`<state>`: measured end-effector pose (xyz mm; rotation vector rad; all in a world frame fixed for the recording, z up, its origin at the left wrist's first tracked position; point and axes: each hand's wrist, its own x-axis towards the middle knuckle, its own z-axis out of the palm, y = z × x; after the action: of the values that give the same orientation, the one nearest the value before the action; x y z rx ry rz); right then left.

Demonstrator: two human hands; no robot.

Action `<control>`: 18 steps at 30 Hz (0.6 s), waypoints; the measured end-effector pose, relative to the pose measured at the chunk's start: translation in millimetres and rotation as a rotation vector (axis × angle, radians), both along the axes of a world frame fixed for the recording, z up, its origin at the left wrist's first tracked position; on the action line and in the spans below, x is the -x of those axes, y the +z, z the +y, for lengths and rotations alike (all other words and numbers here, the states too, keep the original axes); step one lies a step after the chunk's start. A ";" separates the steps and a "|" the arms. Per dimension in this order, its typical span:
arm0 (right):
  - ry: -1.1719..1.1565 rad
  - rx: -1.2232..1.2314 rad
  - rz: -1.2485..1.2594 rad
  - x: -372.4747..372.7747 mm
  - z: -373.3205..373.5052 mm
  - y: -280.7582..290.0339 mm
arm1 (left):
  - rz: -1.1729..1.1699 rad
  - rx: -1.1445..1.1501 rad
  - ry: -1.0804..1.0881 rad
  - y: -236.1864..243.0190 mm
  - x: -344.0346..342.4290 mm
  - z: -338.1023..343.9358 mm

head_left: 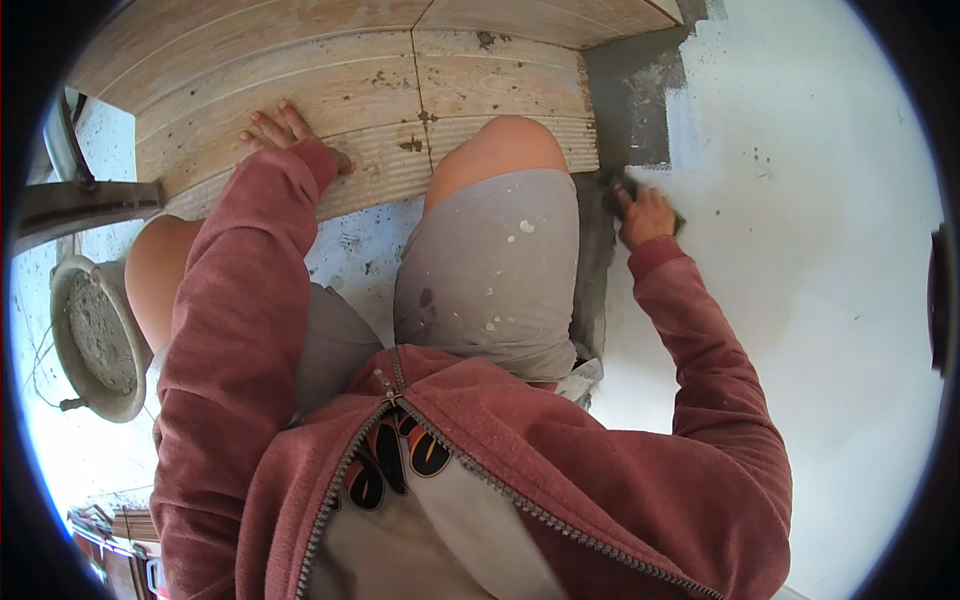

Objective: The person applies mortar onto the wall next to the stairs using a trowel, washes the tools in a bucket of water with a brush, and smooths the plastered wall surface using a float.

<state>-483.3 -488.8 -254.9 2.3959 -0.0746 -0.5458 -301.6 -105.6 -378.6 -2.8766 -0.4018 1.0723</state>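
Observation:
My left hand (290,135) lies with spread fingers on the wood-patterned step tile (360,85), near its ribbed front edge. It holds nothing. At the right, my right hand (647,215) grips a dark, flat pad-like piece (622,188) and presses it against the wall beside the step's end. My fingers cover much of this piece, so its exact kind is unclear. Rough grey cement (635,95) coats the strip of wall between the tiles and the white wall (800,250). Small crumbs of mortar dot the tiles.
A round bucket (130,400) of grey mortar stands at the left, next to my knee. A dark metal bar (90,208) reaches to the step's left end. Another tiled step (550,22) rises at the far side. Grey-splashed floor (365,250) shows between my legs.

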 end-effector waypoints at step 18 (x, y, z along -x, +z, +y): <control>0.076 0.055 0.031 -40.4 -1.4 20.9 | 0.036 -0.026 0.016 4.6 -4.3 -2.9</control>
<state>-442.9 -490.2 -234.0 2.3259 0.0155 -0.5386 -297.3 -108.5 -374.0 -2.8312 -0.4343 1.1115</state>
